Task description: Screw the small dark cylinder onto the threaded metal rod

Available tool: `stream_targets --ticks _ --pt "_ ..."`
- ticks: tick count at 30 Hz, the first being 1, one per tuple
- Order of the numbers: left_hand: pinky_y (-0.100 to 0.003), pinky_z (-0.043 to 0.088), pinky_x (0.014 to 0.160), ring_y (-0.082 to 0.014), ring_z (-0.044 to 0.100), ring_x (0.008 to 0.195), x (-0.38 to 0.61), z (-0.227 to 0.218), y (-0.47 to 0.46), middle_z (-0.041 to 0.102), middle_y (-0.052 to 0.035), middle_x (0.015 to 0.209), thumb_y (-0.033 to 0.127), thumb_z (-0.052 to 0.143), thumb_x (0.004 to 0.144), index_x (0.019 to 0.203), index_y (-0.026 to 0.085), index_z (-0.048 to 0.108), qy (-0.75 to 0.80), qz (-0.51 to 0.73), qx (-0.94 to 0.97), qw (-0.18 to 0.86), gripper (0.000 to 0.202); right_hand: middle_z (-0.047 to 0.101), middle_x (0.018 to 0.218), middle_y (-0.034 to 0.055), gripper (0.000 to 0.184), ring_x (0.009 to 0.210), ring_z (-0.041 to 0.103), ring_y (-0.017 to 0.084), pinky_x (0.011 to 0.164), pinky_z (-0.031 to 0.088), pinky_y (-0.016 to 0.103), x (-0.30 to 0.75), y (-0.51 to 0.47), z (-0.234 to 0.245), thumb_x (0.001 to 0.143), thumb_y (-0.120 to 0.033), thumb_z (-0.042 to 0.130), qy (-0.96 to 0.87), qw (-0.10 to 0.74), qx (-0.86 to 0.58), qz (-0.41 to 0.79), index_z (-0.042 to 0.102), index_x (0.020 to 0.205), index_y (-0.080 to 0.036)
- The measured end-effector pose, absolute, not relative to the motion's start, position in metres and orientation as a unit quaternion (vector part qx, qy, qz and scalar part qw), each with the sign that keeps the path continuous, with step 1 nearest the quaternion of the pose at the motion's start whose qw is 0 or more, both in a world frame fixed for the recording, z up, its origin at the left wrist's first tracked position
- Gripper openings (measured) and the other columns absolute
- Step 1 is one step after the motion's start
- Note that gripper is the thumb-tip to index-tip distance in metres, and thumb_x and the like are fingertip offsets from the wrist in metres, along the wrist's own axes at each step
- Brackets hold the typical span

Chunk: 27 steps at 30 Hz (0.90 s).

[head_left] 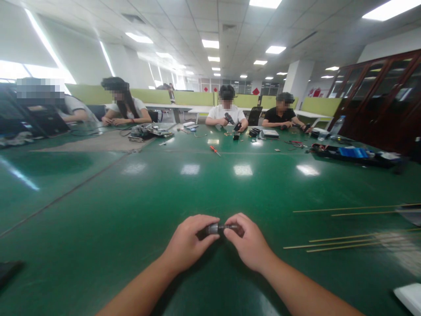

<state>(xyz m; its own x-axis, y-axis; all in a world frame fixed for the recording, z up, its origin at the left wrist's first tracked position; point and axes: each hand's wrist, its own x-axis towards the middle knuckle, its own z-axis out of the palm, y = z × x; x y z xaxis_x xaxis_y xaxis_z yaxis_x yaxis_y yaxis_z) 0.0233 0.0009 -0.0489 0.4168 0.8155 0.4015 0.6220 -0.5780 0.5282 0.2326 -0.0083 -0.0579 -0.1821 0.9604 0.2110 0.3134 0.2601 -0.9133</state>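
My left hand (189, 241) is closed around a small dark cylinder with a silver band (213, 228), thumb below it and fingers above. From the cylinder's right end a thin dark rod (226, 226) runs toward my right hand (251, 243), whose thumb and fingers pinch it. Whether the rod is part of the cylinder or a separate piece set against its end I cannot tell. Both hands are just above the green table surface (164, 197), fingertips nearly meeting in the middle.
Several thin brass-coloured rods (342, 244) lie at the right. A red screwdriver (215, 150) lies farther off. A black tray (348, 153) of parts stands at the far right. Across the table, several people sit, one holding a dark power tool (229, 118). A white object (409, 298) sits at the right corner.
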Motion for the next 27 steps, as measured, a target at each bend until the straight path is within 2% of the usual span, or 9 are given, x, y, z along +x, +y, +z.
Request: stream_targets --ticks 14,27 --pt "-0.035 0.049 0.091 -0.0199 0.064 0.101 0.0229 -0.0477 0.0002 0.071 0.0003 0.109 0.031 0.067 0.086 0.113 0.03 0.064 0.444 0.311 0.826 0.153 0.027 0.059 0.082 -0.0008 0.007 0.072 0.056 0.015 0.065 0.041 0.026 0.2315 -0.007 -0.0591 0.082 -0.021 0.06 -0.67 0.427 -0.482 0.369 0.066 0.086 -0.02" --pt "-0.036 0.05 0.092 -0.0209 0.065 0.101 0.0218 -0.0489 -0.0002 0.071 -0.003 0.109 0.032 0.066 0.087 0.114 0.028 0.065 0.447 0.308 0.826 0.151 0.027 0.059 0.079 -0.0013 0.007 0.07 0.056 0.015 0.063 0.041 0.025 0.2311 -0.0081 -0.0585 0.081 -0.021 0.06 -0.666 0.423 -0.492 0.369 0.066 0.086 -0.02"
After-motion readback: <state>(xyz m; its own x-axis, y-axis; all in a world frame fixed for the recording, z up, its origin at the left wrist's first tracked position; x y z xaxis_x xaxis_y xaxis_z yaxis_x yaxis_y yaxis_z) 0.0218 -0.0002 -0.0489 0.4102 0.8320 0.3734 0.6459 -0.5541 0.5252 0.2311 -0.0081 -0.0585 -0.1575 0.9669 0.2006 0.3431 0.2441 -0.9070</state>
